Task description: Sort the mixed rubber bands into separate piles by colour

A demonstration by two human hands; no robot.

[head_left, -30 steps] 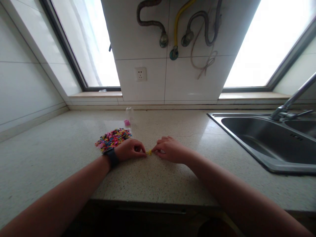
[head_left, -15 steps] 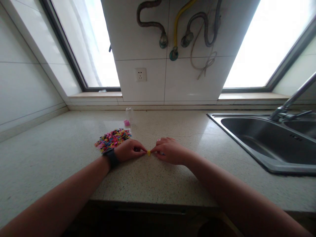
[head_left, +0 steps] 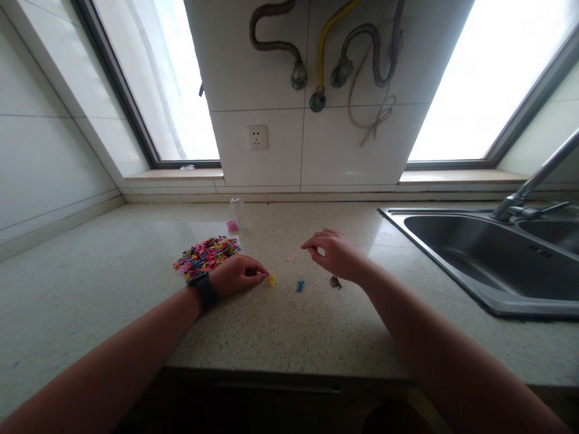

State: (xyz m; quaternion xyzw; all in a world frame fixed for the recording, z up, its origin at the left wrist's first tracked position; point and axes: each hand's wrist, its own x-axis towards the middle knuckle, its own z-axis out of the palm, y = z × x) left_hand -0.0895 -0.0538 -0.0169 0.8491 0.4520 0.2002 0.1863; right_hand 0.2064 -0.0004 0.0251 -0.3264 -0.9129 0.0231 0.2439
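Yellow piece (head_left: 272, 280) on counter (head_left: 253, 337), near multicoloured heap (head_left: 207, 256); pink bit (head_left: 290, 258), blue bit (head_left: 301, 286), dark cluster (head_left: 335, 282) apart.

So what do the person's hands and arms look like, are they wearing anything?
The left hand has a dark, wide band like a watch around its wrist. The right hand has nothing on its wrist that I can see. No gloves, and no sleeves show on either forearm.

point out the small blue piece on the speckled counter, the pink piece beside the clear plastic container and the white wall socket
small blue piece (head_left: 301, 286), head view, its middle
pink piece (head_left: 232, 226), head view, its front face
white wall socket (head_left: 258, 138), head view, centre of its plate
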